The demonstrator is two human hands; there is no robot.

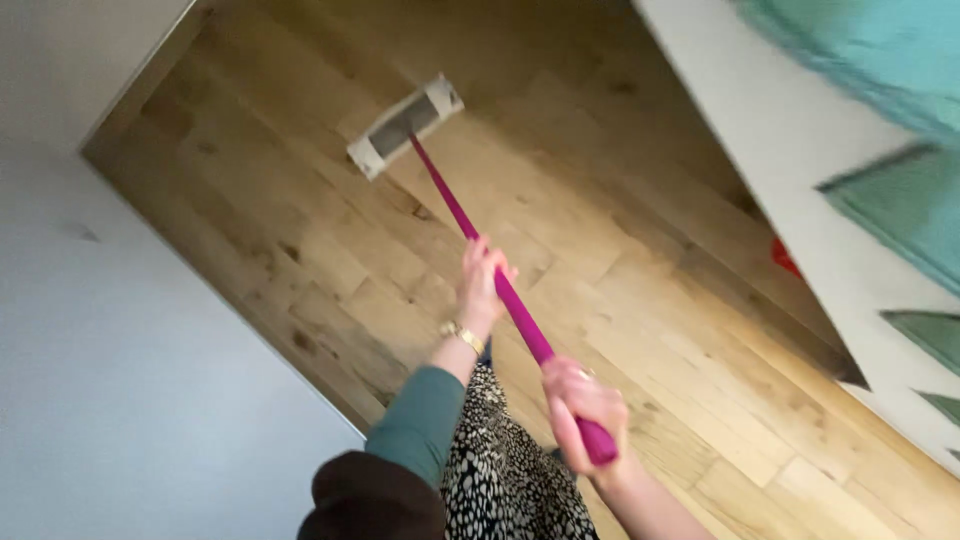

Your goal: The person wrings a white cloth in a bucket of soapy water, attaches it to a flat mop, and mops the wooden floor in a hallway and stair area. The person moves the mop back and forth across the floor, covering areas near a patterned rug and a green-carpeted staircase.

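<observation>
1. The person is holding a flat mop (455, 200) in both hands, and its magenta handle (500, 290) is running diagonally from the lower middle of the view up toward the mop head.
2. The left hand (483, 283) is wrapping around the handle partway along it, between the right hand and the mop head; its fingers are clenched on the pole. A gold wristwatch (464, 337) is sitting on that wrist, just below the hand, and a teal sleeve (422, 420) is covering the forearm behind it.
3. The right hand (586, 405) is gripping the near end of the handle, its fingers curled tight about the pole, with the handle tip showing just below the fist.
4. The mop head (406, 126), a white rectangular pad with a grey centre strip, is lying flat on the wooden floor (640, 300) at the far end of the handle, well apart from both hands.
5. A pale wall (120, 350) is standing to the left of the mop head, meeting the floor along a baseboard.
6. A white panel (800, 170) with teal shapes is rising to the right of the handle; a small red thing (785, 257) is lying at its foot, too blurred to identify.
7. Spotted black-and-cream clothing (500, 470) is showing beneath the handle, between the two arms.
</observation>
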